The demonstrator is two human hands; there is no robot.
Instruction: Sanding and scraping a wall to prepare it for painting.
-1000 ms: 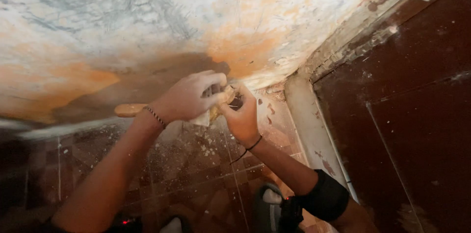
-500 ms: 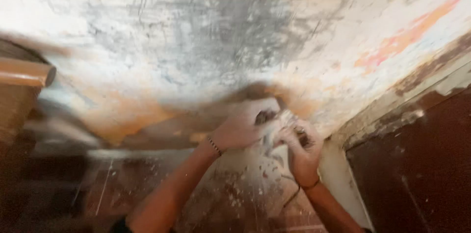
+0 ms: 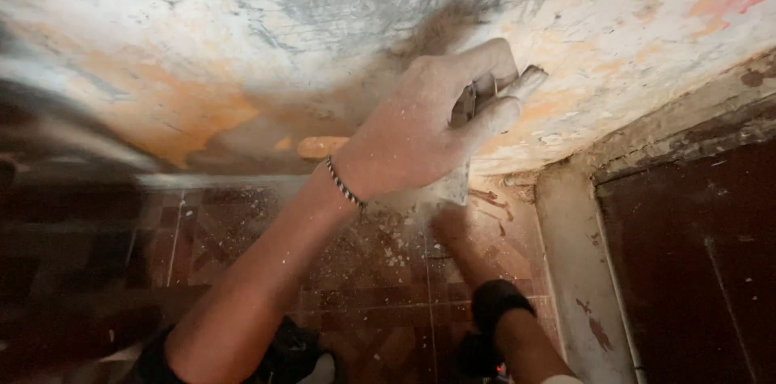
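Plaster, patchy white, grey and orange, covers the scraped wall (image 3: pixel 242 52) filling the upper view; below it runs a dark red tiled floor (image 3: pixel 364 271) speckled with white chips, and a dark brown door (image 3: pixel 687 255) stands at right. The left hand (image 3: pixel 420 133), dusted white with a beaded bracelet (image 3: pixel 343 183) at the wrist, is clenched tight around a scraper (image 3: pixel 485 101), its handle end poking past the fingers (image 3: pixel 493 69) against the wall. The right hand (image 3: pixel 453 226) sits lower, blurred behind the left; its grip cannot be told.
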